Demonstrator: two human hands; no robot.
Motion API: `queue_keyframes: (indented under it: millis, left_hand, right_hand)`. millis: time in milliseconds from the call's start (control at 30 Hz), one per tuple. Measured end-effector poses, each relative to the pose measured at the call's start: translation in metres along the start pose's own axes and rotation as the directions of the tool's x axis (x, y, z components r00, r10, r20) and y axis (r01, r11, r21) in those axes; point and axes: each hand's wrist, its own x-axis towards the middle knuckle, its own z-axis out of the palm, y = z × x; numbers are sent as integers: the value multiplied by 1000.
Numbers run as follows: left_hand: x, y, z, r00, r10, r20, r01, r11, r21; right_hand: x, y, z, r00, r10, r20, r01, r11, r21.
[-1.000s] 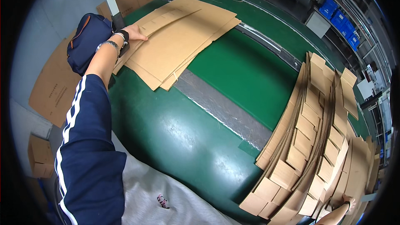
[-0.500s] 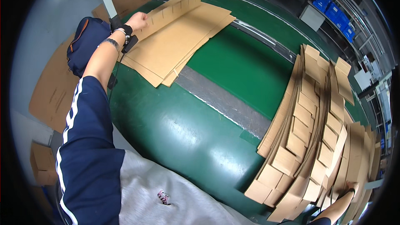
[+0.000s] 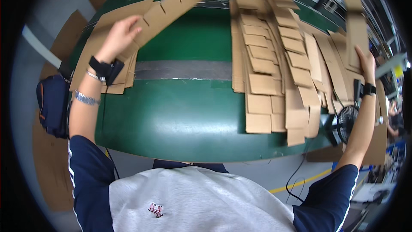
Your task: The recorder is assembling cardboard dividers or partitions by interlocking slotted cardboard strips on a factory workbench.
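My left hand (image 3: 121,36) grips the near end of a long slotted cardboard strip (image 3: 180,4), which is raised at a slant over the far side of the green table. Beneath that hand lie flat cardboard sheets (image 3: 92,45). At the far right my right hand (image 3: 366,65) is closed on the lower end of another long cardboard strip (image 3: 354,25), held nearly upright. Between my hands stand rows of folded cardboard dividers (image 3: 260,60), overlapping one another. More cardboard pieces (image 3: 332,60) lie beside my right hand.
The green table (image 3: 180,120) has a grey tape band (image 3: 184,69) across it. A small black fan (image 3: 346,122) is at its right edge. A dark blue bag (image 3: 53,105) hangs at the left. A black cable (image 3: 292,187) runs below the table edge.
My left hand has lifted the slotted strip off the flat sheets. My right hand has raised a strip from the right-hand cardboard pile. My view has swung to the right.
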Motion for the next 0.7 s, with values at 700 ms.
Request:
queue_keyframes:
  millis: [700]
  left_hand:
    - [-156,-18,18,996,-15,87,7,996,90]
  right_hand:
    - [-303,-209,93,849,101,518,-415,734,537]
